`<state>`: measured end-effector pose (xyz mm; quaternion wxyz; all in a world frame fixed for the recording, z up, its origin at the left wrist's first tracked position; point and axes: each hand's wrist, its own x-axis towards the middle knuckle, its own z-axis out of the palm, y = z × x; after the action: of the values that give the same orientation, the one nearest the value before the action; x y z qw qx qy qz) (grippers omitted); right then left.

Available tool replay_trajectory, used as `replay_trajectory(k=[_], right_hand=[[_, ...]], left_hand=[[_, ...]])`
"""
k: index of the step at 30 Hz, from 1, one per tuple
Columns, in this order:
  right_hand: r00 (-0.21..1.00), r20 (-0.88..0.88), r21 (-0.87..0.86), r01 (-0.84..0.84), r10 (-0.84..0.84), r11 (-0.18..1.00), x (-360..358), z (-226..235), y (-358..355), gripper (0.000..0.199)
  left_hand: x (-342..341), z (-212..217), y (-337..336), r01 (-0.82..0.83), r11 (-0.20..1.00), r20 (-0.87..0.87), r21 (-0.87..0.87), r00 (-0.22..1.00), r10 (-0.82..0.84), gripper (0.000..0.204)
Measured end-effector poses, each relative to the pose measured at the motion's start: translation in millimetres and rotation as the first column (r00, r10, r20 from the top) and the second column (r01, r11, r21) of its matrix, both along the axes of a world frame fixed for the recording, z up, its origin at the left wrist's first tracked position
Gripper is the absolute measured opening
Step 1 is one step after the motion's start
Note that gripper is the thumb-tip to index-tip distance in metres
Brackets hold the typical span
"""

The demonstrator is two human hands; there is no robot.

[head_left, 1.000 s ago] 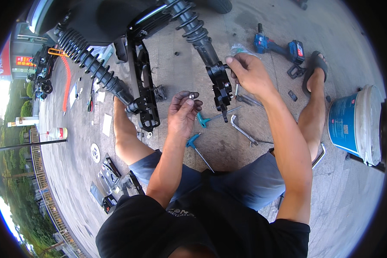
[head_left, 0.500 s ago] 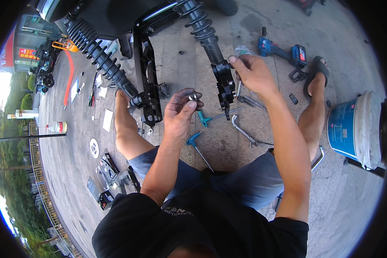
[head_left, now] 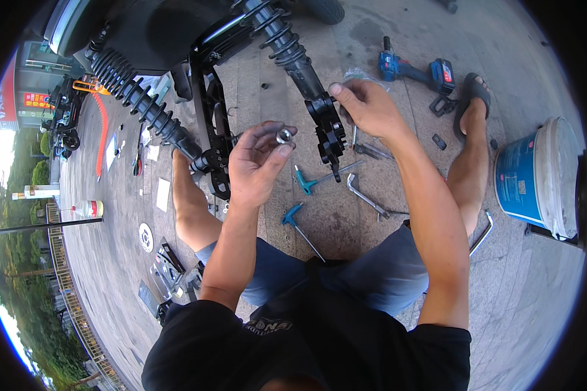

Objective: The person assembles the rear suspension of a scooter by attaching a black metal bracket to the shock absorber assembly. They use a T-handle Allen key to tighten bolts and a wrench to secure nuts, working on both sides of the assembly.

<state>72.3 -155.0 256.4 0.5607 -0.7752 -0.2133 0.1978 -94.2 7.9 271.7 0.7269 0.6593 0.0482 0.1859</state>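
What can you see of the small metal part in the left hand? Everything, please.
The small metal part looks silvery and shiny, short and rounded, with a dark opening turned roughly toward the camera. It may be a nut or spacer; too small to tell. The left hand pinches it with thumb and fingers, raised off the ground, to the left of the black bracket and apart from it.

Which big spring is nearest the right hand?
The spring on the right; its black tube ends beside the right hand. The other spring leans farther left.
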Motion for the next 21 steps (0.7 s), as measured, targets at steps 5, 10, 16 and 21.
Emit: replay_trajectory(k=[5, 10, 16, 21], right_hand=[[0.999, 0.038, 0.380, 0.013, -0.030, 0.925, -1.8, -6.5, 1.2, 0.046], [0.996, -0.087, -0.066, 0.007, -0.012, 0.998, 1.5, -10.1, 0.0, 0.036], [1.000, -0.012, 0.361, -0.018, 0.024, 0.932, 3.1, -14.9, -1.3, 0.036], [0.995, 0.087, 0.151, -0.071, 0.058, 0.986, 6.3, -16.2, -0.9, 0.030]], left_hand=[[17.8, 20.4, -2.3, 0.013, 0.964, 0.049, 0.265, 0.998, -0.027, 0.041], [24.8, 27.8, -5.8, 0.011, 0.926, 0.074, 0.377, 0.996, -0.042, 0.041], [25.0, 26.1, -9.3, 0.007, 0.928, 0.080, 0.372, 0.996, -0.040, 0.040], [31.7, 38.5, -12.0, 0.051, 0.879, 0.069, 0.474, 0.993, -0.095, 0.038]])
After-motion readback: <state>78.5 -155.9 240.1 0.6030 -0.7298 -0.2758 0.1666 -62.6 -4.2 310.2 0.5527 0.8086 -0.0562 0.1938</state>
